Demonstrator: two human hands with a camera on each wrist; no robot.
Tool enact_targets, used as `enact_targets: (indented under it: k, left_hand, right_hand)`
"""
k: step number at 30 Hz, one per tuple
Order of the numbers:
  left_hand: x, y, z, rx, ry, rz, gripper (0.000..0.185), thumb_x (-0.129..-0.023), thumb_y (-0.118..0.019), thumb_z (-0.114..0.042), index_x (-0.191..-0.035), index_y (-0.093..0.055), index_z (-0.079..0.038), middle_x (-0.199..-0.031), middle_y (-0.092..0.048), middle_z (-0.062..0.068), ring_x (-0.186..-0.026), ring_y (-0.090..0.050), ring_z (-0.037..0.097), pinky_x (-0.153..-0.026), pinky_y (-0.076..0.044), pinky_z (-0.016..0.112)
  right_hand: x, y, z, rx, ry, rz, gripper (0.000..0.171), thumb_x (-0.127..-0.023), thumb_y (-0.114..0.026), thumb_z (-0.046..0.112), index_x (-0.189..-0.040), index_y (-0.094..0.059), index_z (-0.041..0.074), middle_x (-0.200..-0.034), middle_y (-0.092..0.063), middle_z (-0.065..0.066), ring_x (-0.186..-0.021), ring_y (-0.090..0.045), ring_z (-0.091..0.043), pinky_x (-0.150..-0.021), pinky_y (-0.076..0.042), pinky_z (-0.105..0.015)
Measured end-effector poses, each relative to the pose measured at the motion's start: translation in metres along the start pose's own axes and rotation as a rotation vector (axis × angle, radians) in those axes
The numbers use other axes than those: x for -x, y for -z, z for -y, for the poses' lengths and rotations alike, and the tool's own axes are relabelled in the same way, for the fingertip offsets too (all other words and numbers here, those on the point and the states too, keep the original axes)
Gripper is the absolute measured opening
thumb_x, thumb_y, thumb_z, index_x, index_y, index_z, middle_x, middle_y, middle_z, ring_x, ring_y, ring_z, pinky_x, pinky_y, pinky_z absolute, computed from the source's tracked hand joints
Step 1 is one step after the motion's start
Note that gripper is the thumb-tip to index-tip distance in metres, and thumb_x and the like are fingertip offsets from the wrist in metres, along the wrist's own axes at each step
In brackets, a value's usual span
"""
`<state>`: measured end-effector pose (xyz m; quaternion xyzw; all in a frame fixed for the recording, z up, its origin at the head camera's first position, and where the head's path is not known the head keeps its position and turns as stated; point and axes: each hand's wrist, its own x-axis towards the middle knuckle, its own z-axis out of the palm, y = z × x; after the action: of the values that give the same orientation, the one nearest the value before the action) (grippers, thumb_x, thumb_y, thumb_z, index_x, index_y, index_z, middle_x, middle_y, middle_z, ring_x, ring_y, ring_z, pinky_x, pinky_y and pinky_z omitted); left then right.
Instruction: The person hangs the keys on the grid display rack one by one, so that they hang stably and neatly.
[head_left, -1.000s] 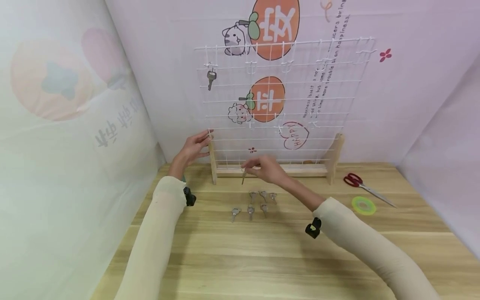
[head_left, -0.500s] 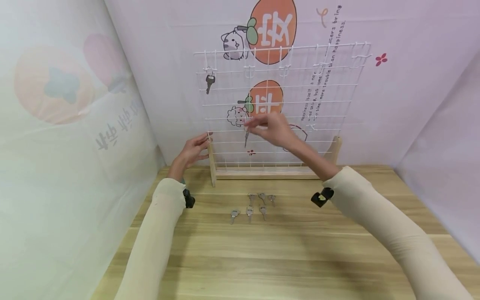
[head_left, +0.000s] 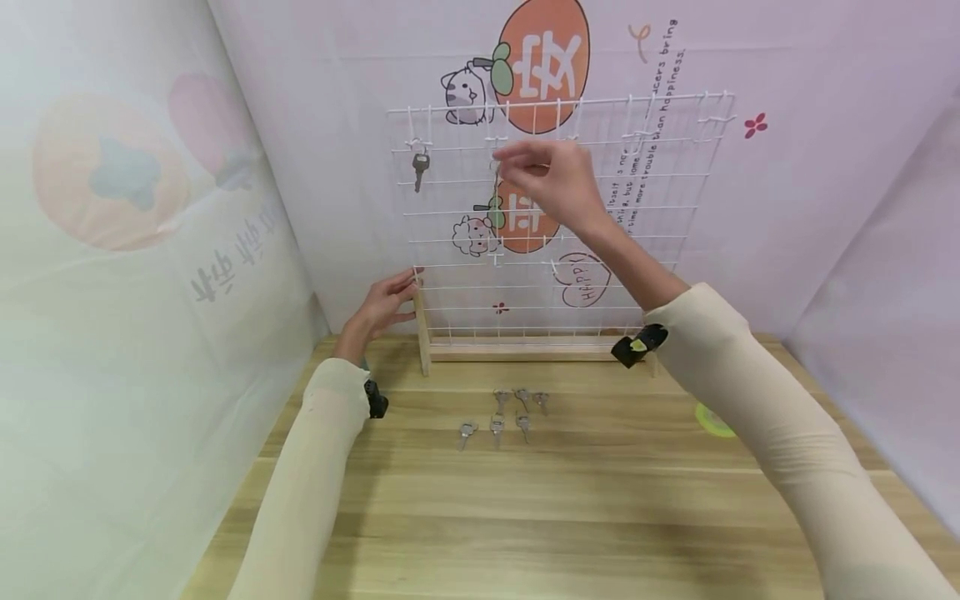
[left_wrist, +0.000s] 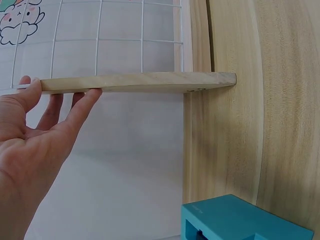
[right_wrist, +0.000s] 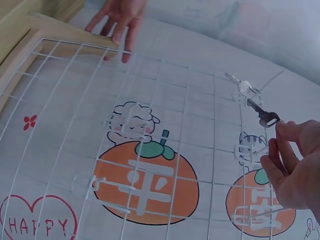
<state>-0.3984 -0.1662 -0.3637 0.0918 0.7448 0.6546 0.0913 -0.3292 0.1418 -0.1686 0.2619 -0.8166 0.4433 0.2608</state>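
Note:
A white wire grid (head_left: 660, 175) stands in a wooden frame at the back of the table. My left hand (head_left: 382, 304) rests straight fingers against the frame's left post (head_left: 422, 329); the left wrist view shows that hand (left_wrist: 40, 130) flat along the post (left_wrist: 140, 82). My right hand (head_left: 502, 162) is raised to the top row of hooks and pinches a small key. One dark-headed key (head_left: 420, 168) hangs from the leftmost hook. In the right wrist view a key (right_wrist: 260, 112) lies just off my fingertips (right_wrist: 280, 135); I cannot tell which key it is.
Several loose silver keys (head_left: 498, 412) lie on the wooden table (head_left: 525, 517) in front of the grid. A green tape roll (head_left: 708, 421) peeks out behind my right sleeve. A teal block (left_wrist: 240, 220) sits near the post's foot. Printed walls close in behind and at both sides.
My right hand has risen with the key from the bottom of the grid, past its middle, to the top row of hooks. The left hand has stayed on the post.

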Motion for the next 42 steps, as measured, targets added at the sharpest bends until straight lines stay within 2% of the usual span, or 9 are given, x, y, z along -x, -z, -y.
enact_targets:
  k: [4,13,25,31,42]
  left_hand:
    - [0.0,0.0,-0.001,0.015,-0.004,-0.003,0.049,-0.113,-0.046,-0.015,-0.161,-0.042,-0.022,-0.166,-0.037,0.01,-0.149,-0.039,0.032,-0.115,-0.042,0.059]
    - [0.003,-0.001,-0.002,0.014,-0.002,0.009,0.049,-0.112,-0.047,-0.016,-0.161,-0.041,-0.023,-0.168,-0.032,0.01,-0.152,-0.034,0.032,-0.117,-0.039,0.06]
    - [0.004,-0.001,0.0,0.018,-0.025,0.011,0.049,-0.113,-0.046,-0.015,-0.161,-0.041,-0.02,-0.167,-0.033,0.012,-0.151,-0.035,0.033,-0.117,-0.038,0.062]
    - [0.005,-0.002,-0.001,0.029,-0.02,0.02,0.049,-0.113,-0.045,-0.014,-0.161,-0.041,-0.019,-0.168,-0.032,0.013,-0.152,-0.034,0.034,-0.118,-0.035,0.064]
    - [0.013,-0.005,-0.014,0.025,0.0,0.041,0.05,-0.113,-0.044,-0.01,-0.162,-0.038,-0.017,-0.17,-0.026,0.013,-0.153,-0.031,0.038,-0.118,-0.035,0.064]
  right_hand:
    - [-0.011,0.003,0.005,-0.003,-0.034,-0.059,0.021,-0.098,-0.075,0.013,-0.118,-0.079,0.006,-0.113,-0.078,-0.009,-0.101,-0.075,-0.013,-0.094,-0.058,-0.021]
    - [-0.022,0.002,0.011,0.03,-0.086,-0.12,0.022,-0.099,-0.073,0.014,-0.119,-0.079,0.009,-0.114,-0.078,-0.005,-0.1,-0.075,-0.013,-0.087,-0.059,-0.021]
    - [-0.02,0.002,0.004,0.036,-0.145,-0.099,0.026,-0.099,-0.075,0.018,-0.124,-0.077,0.01,-0.117,-0.077,-0.005,-0.101,-0.074,-0.015,-0.086,-0.06,-0.021]
    - [-0.011,0.005,0.0,0.042,-0.121,-0.074,0.031,-0.098,-0.076,0.018,-0.126,-0.074,0.007,-0.119,-0.076,-0.008,-0.103,-0.074,-0.017,-0.089,-0.059,-0.023]
    - [0.017,0.009,-0.008,0.059,-0.027,-0.011,0.03,-0.095,-0.079,0.016,-0.123,-0.076,0.006,-0.115,-0.078,-0.008,-0.097,-0.074,-0.017,-0.086,-0.06,-0.023]
